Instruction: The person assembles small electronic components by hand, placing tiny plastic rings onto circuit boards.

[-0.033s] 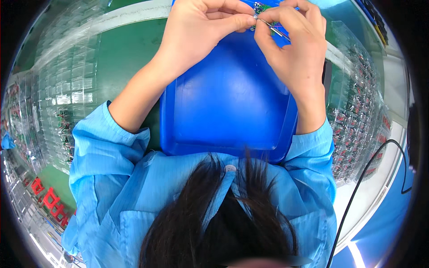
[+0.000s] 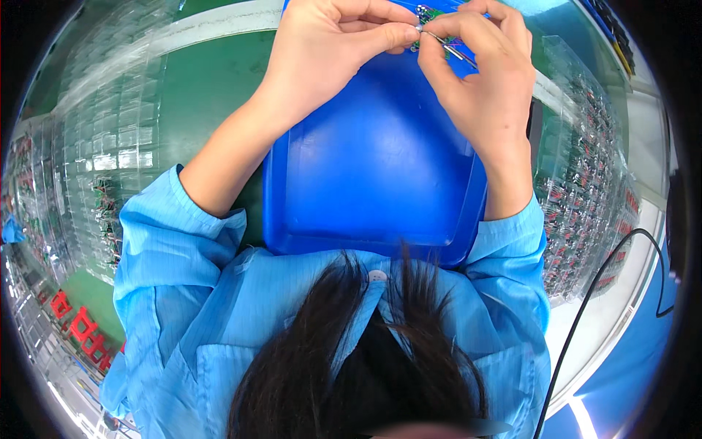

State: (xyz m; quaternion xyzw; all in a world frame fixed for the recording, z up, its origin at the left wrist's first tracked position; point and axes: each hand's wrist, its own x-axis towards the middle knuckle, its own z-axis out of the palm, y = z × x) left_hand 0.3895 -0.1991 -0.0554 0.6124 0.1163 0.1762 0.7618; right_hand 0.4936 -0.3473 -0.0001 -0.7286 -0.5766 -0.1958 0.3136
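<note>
Over the far end of a blue plastic tray (image 2: 365, 175), my two hands meet with their fingertips almost touching. My left hand (image 2: 329, 51) is closed in a pinch of thumb and index finger; a tiny pale piece shows at the tips, too small to name. Between the thumb and fingers of my right hand (image 2: 486, 73) is a slim dark and silver rod-like piece (image 2: 455, 51), slanting down to the right under the palm. Small green circuit boards (image 2: 430, 13) with thin wires lie just beyond the fingertips, partly hidden by the hands.
Clear plastic blister trays (image 2: 121, 132) are stacked at the left on a green mat (image 2: 212, 73). More clear trays (image 2: 585, 175) full of small wired parts stand at the right, near a black cable (image 2: 592, 285). Red pieces (image 2: 84, 329) lie at the lower left.
</note>
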